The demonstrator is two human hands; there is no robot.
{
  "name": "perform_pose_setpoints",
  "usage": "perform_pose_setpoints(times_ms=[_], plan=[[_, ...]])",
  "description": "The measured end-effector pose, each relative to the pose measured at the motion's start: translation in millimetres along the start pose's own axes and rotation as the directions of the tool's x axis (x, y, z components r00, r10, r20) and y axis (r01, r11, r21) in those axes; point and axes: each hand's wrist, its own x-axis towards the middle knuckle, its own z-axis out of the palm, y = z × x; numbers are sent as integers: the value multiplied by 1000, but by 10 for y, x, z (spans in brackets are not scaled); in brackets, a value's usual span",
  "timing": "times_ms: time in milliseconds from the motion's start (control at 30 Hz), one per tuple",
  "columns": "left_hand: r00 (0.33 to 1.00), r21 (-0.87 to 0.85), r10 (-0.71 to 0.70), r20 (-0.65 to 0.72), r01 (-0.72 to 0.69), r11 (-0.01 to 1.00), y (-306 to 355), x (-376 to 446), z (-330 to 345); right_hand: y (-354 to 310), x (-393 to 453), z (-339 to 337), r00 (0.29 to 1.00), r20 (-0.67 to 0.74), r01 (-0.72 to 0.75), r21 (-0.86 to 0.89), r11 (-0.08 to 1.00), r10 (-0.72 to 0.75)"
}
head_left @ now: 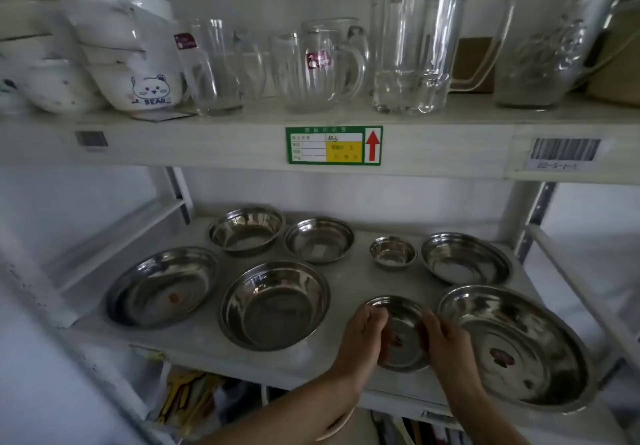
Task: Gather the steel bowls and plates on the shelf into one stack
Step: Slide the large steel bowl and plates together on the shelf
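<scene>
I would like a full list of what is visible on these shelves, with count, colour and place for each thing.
steel dishes: eight, silver, spread singly on the lower shelf
small steel plate: one of the eight, front centre, held
ceramic bowls: several, white, stacked, upper shelf left
glass mugs and jugs: several, clear, upper shelf
shelf label: one, green and yellow, upper shelf edge
barcode tag: one, white, right edge
left hand: grips plate's left rim
right hand: grips plate's right rim

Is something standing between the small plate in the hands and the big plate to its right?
Nothing visible does. The small plate, held by the left hand and right hand, lies directly beside the big plate.
</scene>
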Motion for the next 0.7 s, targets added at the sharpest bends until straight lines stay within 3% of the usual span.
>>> perform_pose_setpoints(times_ms=[167,400,700], plan=[[995,96,-75,59,69,993,-31,81,215,92,67,-209,996,-39,-79,20,997,79],[988,175,-127,90,109,979,-85,234,547,233,146,-778,975,-197,-93,63,994,103],[984,274,-11,178,-39,961,77,562,902,469,283,-1411,900,-393,-166,89,982,188]])
